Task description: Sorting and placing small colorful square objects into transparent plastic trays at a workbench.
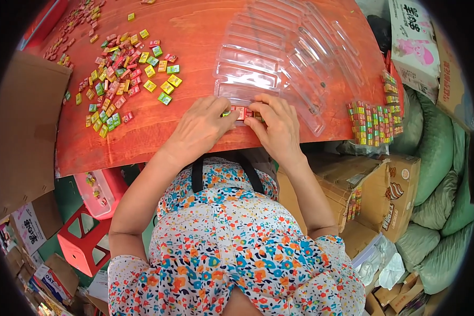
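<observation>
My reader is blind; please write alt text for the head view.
A person's left hand and right hand touch a row of small coloured boxes near the edge of a red table. Clear plastic trays lie beyond; loose boxes are scattered to the left, and stacked boxes stand to the right.

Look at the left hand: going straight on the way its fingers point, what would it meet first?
Probably the small red boxes just ahead; the left hand may be touching them, though depth is unclear.
</observation>
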Available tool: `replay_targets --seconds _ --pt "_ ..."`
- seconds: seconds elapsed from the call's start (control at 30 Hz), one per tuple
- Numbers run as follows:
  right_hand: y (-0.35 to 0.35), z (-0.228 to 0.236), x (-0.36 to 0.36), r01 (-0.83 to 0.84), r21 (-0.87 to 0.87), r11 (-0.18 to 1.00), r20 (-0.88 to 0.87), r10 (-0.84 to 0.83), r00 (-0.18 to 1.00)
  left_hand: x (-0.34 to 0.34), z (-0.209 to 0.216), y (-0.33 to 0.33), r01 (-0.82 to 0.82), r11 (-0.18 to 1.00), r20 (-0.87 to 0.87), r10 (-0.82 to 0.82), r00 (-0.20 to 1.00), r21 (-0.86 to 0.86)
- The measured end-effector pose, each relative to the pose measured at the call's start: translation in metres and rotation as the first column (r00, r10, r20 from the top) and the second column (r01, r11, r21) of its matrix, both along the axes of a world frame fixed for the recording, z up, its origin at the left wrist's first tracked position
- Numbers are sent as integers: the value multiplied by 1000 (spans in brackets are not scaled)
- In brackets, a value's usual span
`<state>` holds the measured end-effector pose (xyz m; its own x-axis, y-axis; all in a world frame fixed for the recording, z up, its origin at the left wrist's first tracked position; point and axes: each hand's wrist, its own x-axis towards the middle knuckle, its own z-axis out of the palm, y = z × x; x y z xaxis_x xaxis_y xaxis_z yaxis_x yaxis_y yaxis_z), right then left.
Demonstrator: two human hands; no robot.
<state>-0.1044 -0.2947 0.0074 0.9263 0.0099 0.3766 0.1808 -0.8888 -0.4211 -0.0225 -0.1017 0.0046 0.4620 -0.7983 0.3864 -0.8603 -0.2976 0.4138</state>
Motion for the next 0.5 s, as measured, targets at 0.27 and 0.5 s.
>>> replay_targets --seconds 0.27,0.5 --pt "0 -1 -1 -14 2 1000 -5 14 1000 -3 -9 1 -32 995 -63 26 998 -90" --pt "4 20 -11 3 318 948 -72 21 997 -16 8 5 -84 951 -126 49 991 -298"
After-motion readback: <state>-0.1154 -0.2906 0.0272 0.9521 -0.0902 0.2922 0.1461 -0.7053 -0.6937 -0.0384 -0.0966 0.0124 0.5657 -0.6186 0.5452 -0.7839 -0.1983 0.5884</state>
